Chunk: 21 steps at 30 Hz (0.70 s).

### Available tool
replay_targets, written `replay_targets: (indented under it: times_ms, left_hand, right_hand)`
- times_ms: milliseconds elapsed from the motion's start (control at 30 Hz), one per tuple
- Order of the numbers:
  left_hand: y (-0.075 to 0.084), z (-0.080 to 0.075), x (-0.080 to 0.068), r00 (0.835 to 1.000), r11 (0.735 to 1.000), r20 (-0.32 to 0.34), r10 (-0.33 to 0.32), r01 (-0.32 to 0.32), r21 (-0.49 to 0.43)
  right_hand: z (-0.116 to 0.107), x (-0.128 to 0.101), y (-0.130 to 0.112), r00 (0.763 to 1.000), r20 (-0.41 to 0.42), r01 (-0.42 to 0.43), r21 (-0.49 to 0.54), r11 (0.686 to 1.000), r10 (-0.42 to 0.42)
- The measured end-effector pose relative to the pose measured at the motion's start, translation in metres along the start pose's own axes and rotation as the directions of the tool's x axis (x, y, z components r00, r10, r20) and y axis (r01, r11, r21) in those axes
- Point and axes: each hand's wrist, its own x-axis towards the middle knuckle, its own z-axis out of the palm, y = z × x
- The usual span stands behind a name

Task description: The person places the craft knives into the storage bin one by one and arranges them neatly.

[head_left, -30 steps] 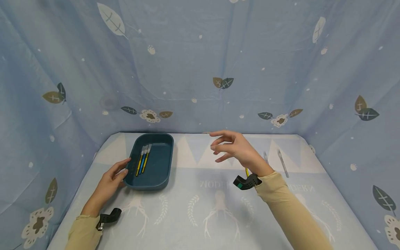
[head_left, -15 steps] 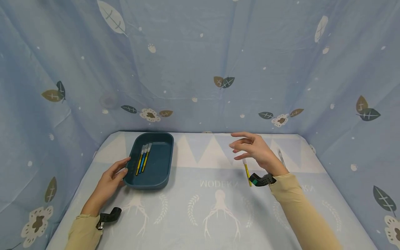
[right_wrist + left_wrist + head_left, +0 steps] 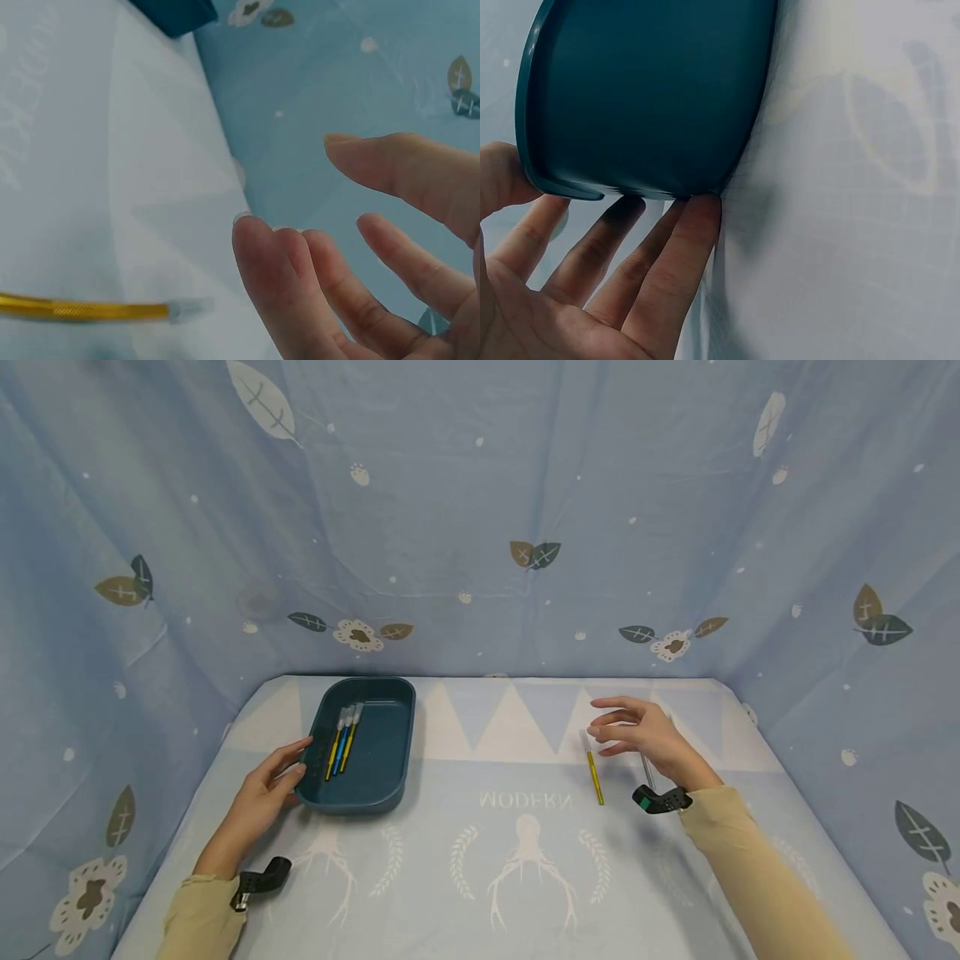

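Observation:
My left hand (image 3: 262, 793) rests against the left side of a dark teal tray (image 3: 386, 768); in the left wrist view its extended fingertips touch the outer wall and the thumb is at the rim. Several capped craft knives (image 3: 344, 742), yellow and blue, lie side by side in the tray. Over the right part of the table hovers my right hand (image 3: 652, 739), fingers loosely bent, holding nothing. Just left of it lies a yellow craft knife (image 3: 595, 777) with a clear cap, whose knurled handle (image 3: 90, 308) shows in the right wrist view.
A silver craft knife (image 3: 647, 771) lies partly hidden behind the right hand and wrist. A patterned cloth covers the table (image 3: 465, 860). Blue curtains (image 3: 450, 527) rise along its back and both sides.
My right hand has moved right and slightly toward me, leaving the yellow craft knife uncovered and hiding more of the silver ones. The left hand and the tray have stayed put.

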Motion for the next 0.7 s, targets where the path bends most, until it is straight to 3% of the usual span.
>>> replay_targets:
  times_ms: [700]
  left_hand:
    - [0.006,0.0,-0.002,1.0,1.0,0.004,-0.007,0.007,0.019]
  right_hand:
    - [0.007,-0.007,0.058,0.995,0.011,-0.096,-0.02,0.995,0.096]
